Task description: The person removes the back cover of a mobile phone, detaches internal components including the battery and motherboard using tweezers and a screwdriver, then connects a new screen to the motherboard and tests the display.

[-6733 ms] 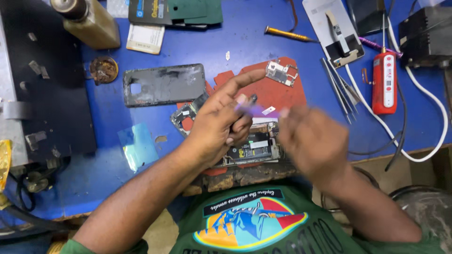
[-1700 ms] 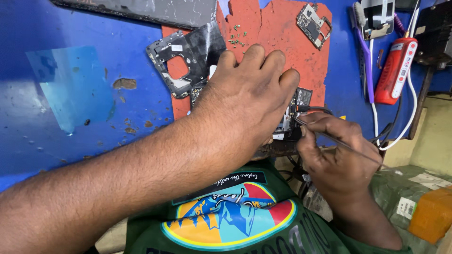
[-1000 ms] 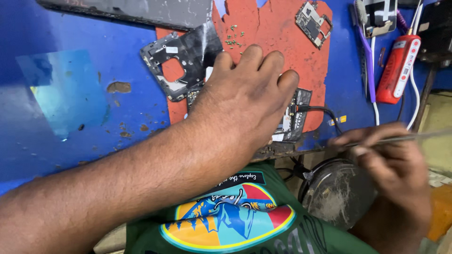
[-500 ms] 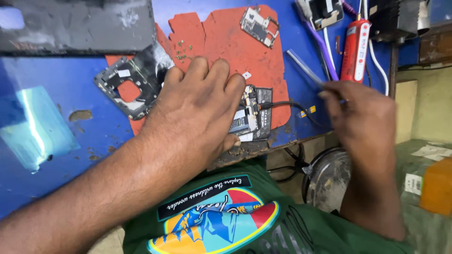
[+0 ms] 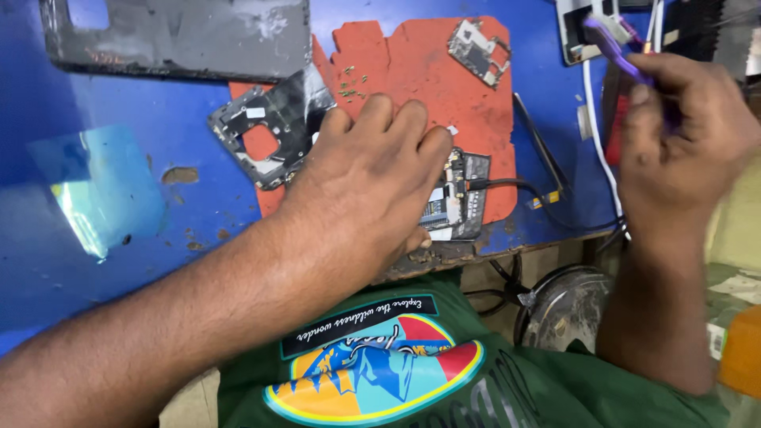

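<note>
Circuit board (image 5: pixel 453 198) pinned flat on the red mat (image 5: pixel 412 71), near the tabletop (image 5: pixel 158 111) front edge.
Your left hand (image 5: pixel 372 182) lies palm-down on it, fingers together, a black cable (image 5: pixel 515 185) plugged into its right side. Your right hand (image 5: pixel 686 143) is raised off to the right, fingers closed around a purple tool (image 5: pixel 614 47).

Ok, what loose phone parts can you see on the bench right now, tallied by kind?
Circuit boards: 2, one small board on the red mat, one cabled board partly under the left hand.
Inner frames: 1, dark frame.
Back covers: 1, grey cover.
Total: 4.
The right hand holds a purple tool.
</note>
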